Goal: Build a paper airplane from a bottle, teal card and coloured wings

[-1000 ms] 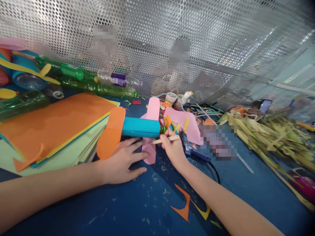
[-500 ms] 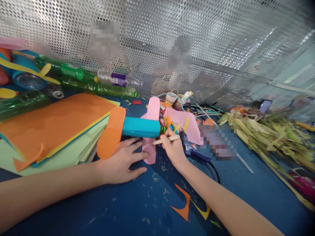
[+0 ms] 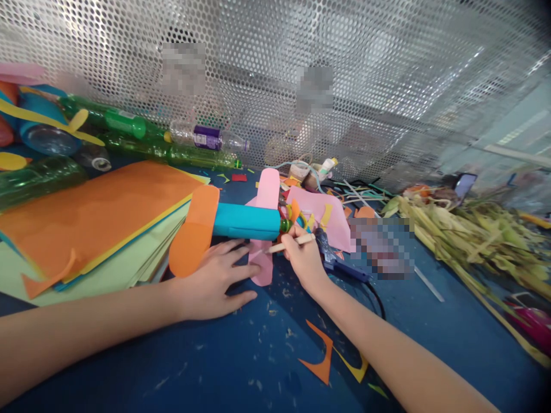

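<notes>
The blue tube (image 3: 247,221) lies on the table (image 3: 241,361) beyond both hands, its long axis running from left to right. At its left end there is an orange strip (image 3: 193,229), and from its right end comes a green neck (image 3: 284,225). A pink strip (image 3: 263,275) crosses this axis: one part shows on the far side of the tube, and the other part points to the near side, between the two hands. Whether it is one piece under the tube, I cannot tell.

The left hand (image 3: 215,284) is flat, with fingers spread; it lies at the left of this near part, and one finger rests on it. The right hand (image 3: 303,261) is at the right, just beside the neck, and pinches a pen (image 3: 297,242). The pen points left, with its tip at the right edge of the pink strip, close to the tube; if the tip touches, I cannot tell. So the left hand is the nearer one to the pink strip, while the right hand reaches it only with the pen.

To the right of the right hand lies a glue gun (image 3: 344,268); on the near side there is an orange scrap (image 3: 322,355).

Compared with one second ago, almost nothing differs. The whole view sits a very little higher, and both hands keep the same places around the tube.
</notes>
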### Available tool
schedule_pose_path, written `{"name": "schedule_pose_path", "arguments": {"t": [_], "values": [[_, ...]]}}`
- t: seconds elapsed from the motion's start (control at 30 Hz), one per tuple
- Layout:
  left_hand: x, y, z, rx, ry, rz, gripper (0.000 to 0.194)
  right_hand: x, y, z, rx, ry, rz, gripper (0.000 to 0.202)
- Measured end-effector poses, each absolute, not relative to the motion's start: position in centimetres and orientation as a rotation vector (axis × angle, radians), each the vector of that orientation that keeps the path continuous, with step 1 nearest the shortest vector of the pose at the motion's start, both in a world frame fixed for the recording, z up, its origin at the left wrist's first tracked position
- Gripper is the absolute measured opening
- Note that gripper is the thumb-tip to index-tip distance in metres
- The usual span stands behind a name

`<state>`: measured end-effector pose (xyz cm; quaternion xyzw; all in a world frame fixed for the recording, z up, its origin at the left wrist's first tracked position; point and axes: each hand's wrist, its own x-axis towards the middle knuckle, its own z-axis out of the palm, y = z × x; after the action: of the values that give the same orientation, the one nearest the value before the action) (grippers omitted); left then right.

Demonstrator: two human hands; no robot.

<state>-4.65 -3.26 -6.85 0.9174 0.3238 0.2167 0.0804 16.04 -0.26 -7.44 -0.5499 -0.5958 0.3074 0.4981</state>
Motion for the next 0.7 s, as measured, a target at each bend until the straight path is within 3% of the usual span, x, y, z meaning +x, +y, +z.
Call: {"name": "schedule_pose_path", "arguments": {"t": [0.7], "values": [[-4.68,-3.21,-6.91,2.76,0.965,0.665,0.033,15.86,-0.35,-7.27,-1.342,-1.43,0.771,0.024]]}}
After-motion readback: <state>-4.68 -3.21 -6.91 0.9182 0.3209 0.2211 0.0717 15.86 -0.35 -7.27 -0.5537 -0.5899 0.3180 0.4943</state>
